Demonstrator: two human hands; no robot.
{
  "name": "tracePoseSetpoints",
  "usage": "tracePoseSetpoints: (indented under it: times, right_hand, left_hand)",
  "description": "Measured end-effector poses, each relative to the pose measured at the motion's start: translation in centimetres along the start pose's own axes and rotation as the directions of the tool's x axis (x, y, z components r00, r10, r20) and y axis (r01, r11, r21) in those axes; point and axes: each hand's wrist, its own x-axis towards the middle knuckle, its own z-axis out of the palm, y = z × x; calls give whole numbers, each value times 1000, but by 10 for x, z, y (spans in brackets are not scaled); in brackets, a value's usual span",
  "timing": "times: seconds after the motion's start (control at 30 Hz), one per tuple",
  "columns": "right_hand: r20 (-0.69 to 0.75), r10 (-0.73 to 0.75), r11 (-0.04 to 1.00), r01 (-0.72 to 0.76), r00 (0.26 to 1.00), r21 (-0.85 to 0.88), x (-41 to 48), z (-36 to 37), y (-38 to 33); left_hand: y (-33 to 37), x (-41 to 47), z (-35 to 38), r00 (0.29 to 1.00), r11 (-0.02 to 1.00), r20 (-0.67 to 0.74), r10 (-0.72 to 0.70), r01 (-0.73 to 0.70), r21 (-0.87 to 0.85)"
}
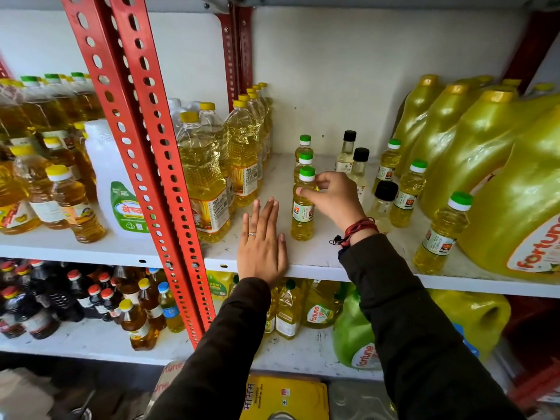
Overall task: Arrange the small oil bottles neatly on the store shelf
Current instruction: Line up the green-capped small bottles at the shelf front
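Green-capped small bottles (305, 159) forming three-deep row at shelf (315, 265) centre; right hand (333, 198) fingers pinching front bottle (303, 204) neck. Left hand (262, 247) lying flat, fingers extended, holding nothing. Remaining: four green-capped (409, 192) and three black-capped bottles (357, 165) standing scattered rightward.

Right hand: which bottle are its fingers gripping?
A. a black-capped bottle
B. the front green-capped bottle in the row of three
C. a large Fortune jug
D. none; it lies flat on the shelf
B: the right hand closes its fingers around the front green-capped bottle, below its cap.
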Motion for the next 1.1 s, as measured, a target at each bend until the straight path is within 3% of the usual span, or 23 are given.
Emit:
tracePoseSetpoints:
  times: [0.17,0.4,0.67,1.1]
  right_hand:
    - [-66,-13,997,8,998,-78,1,7,0]
    - [102,-21,999,15,995,52,1,3,5]
    - [-42,-111,994,111,993,10,-13,6,8]
    - [-93,-142,985,132,985,-112,-59,-7,-8]
  left_hand:
    - [-1,-1,-1,1000,1000,3,-8,8,3]
    - [-1,-1,0,1000,1000,5,-6,6,27]
    - [-3,0,1,1000,1000,9,-10,10,24]
    - [-6,-1,7,1000,1000,-14,0,1,29]
